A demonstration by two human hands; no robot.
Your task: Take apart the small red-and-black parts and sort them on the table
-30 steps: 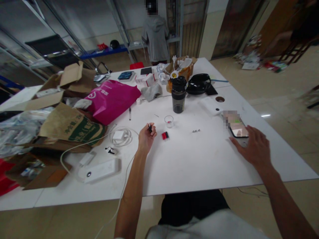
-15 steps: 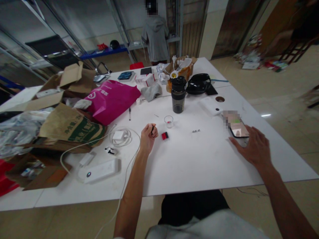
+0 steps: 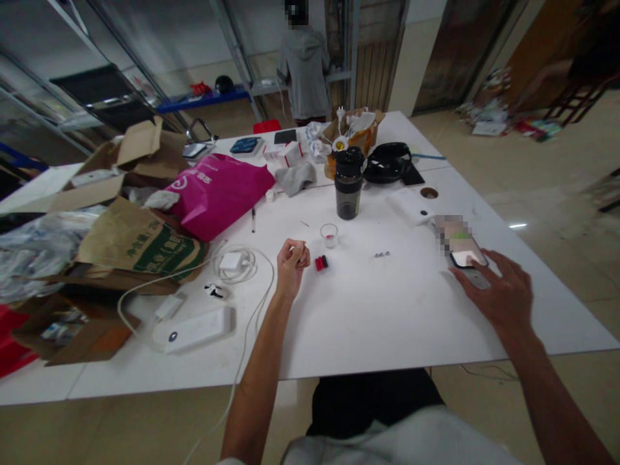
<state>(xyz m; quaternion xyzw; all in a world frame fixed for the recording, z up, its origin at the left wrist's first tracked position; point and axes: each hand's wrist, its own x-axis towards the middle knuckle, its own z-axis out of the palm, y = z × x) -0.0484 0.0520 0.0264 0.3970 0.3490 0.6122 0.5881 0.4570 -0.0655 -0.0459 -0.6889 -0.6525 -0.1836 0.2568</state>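
Note:
My left hand (image 3: 293, 263) is raised over the table with its fingers curled in; whatever it holds is too small and hidden to name. Just right of it lie small red and black cylinders (image 3: 321, 263), side by side. Behind these stands a clear glass cup (image 3: 329, 236) with something small and red inside. My right hand (image 3: 504, 284) is at the near end of a smartphone (image 3: 468, 257) with a lit screen. One finger touches the screen, and the thumb is spread beside the phone. Several tiny metallic pieces (image 3: 382, 254) lie in a row between my hands.
A dark bottle (image 3: 348, 184) stands behind the cup. On the left are a magenta bag (image 3: 223, 194), cardboard boxes (image 3: 97, 336), a white power bank (image 3: 198, 330) and a coiled white cable (image 3: 237, 268). A person in grey (image 3: 306, 71) stands beyond the table.
One finger of my right hand has come down onto the phone screen. My left fingers have turned and curled further, hiding the small dark thing that showed between them.

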